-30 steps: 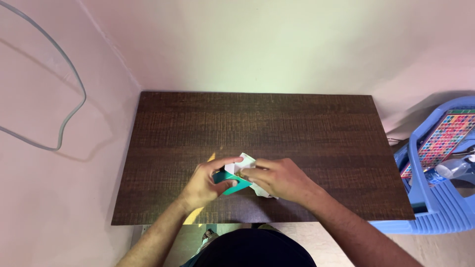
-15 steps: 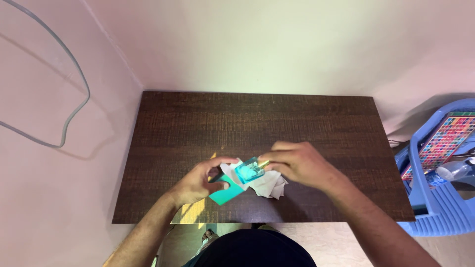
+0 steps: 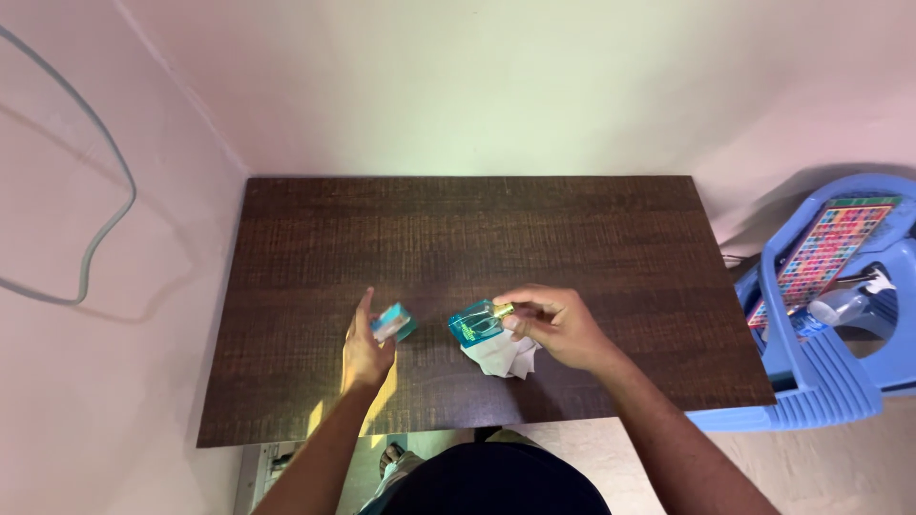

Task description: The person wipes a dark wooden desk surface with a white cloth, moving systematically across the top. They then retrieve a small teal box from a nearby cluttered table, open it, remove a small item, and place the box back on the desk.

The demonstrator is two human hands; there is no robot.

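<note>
Right hand (image 3: pixel 558 329) pinches square teal glass bottle (image 3: pixel 477 322) over crumpled white paper (image 3: pixel 501 356); left hand (image 3: pixel 365 345) grips small teal cardboard box (image 3: pixel 393 322), dark woodgrain table (image 3: pixel 477 229).

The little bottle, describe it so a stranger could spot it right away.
On the dark wooden table, look near the front edge at the right hand. Its fingers pinch a small teal glass bottle above crumpled white paper; unlike the teal box by the left hand, it is see-through.
</note>
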